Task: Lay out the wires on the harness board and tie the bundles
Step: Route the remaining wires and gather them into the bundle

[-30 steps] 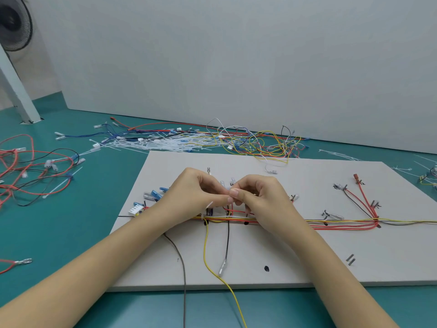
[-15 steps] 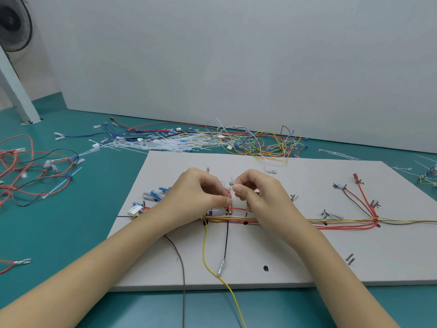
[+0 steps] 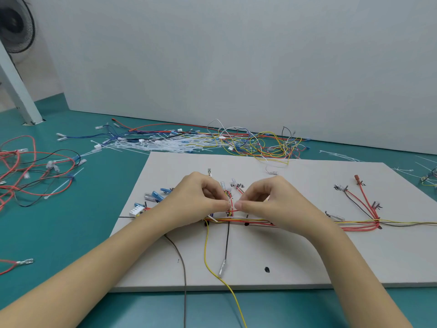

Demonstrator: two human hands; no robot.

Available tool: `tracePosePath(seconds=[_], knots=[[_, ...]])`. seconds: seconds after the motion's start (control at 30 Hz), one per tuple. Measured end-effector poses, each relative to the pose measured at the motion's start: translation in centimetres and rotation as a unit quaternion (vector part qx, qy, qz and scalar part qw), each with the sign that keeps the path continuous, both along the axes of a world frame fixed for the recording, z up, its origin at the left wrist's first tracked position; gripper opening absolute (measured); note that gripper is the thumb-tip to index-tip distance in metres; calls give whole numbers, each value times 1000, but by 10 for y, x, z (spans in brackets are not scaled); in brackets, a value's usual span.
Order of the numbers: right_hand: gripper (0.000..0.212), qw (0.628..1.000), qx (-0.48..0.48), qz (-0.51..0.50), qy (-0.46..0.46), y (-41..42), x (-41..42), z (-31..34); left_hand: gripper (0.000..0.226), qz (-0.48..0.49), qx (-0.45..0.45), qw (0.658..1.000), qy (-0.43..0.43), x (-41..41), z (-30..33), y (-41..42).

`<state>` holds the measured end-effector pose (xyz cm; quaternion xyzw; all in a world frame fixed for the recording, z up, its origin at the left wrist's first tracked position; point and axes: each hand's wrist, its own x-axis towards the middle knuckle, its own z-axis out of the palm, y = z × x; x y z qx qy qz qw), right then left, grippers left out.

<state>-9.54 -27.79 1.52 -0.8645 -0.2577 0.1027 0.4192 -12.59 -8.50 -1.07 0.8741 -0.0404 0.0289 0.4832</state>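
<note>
yellow wire (image 3: 214, 268): dangled off flat grey harness board (image 3: 307, 256) near edge
hands: left hand (image 3: 196, 202) and right hand (image 3: 272, 202) both pinched red branch wires (image 3: 231, 204), fingertips nearly touching
bundle (image 3: 295, 221): ran left-right just below fingers
loose white ties (image 3: 165, 144): far behind board

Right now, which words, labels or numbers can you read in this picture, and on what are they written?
None can be read.
Black handwritten marks on the harness board, near 1005,798 and 1432,808: too small and blurred.
Small mark near 753,1117: too small.
</note>
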Motion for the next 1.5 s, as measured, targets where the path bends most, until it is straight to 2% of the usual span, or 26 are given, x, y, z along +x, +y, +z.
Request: tracePosePath(seconds=[0.1,0.43,0.6,0.7,0.8,0.97,1.1,1.37,1.5], knots=[[4,999,-14,36,30,1,-4,0,9,-3,4,1000,-3,0,1,1],[8,996,39,62,60,5,-5,-6,14,-12,-4,1000,7,1,3,1],[20,998,11,51,18,7,-7,-8,27,-11,-6,1000,1,0,3,0],[16,999,-30,27,-15,12,-8,-12,25,-8,2,1000,0,-1,2,-2],[12,999,-45,10,-5,12,-5,-13,23,-6,10,1000,-4,-1,2,-2],[27,1000,-19,-15,-14,12,-3,-13,25,-4,21,1000,-11,-1,1,-1],[39,997,-53,-13,-48,18,-4,-17,20,0,19,1000,-11,-1,0,-2],[31,996,-4,-26,-80,28,-4,-23,14,20,24,999,-30,-4,5,-6],[31,992,-5,-16,-124,31,-8,-22,25,37,35,998,-27,-4,6,-6]])
